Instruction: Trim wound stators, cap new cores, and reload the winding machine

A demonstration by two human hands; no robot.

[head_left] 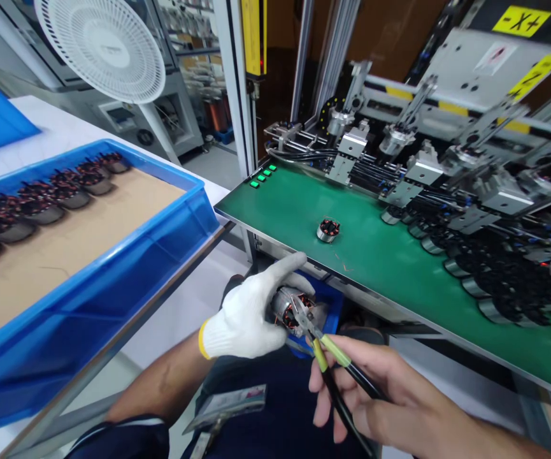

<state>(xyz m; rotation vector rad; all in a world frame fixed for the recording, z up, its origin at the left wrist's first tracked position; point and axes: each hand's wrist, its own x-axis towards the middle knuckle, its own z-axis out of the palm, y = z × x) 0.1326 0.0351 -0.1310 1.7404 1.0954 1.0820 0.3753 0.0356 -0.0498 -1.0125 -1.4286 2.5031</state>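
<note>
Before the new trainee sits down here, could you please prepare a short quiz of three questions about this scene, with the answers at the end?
1. Multiple choice: what does the right hand hold?
A) a screwdriver
B) pliers
C) a brush

2. True or false: the left hand, which holds a wound part, is bare.

3. Fill in: near the front edge, a lone wound part stands on the ____ tabletop.

Key:
1. B
2. False; it wears a white glove.
3. green
</note>
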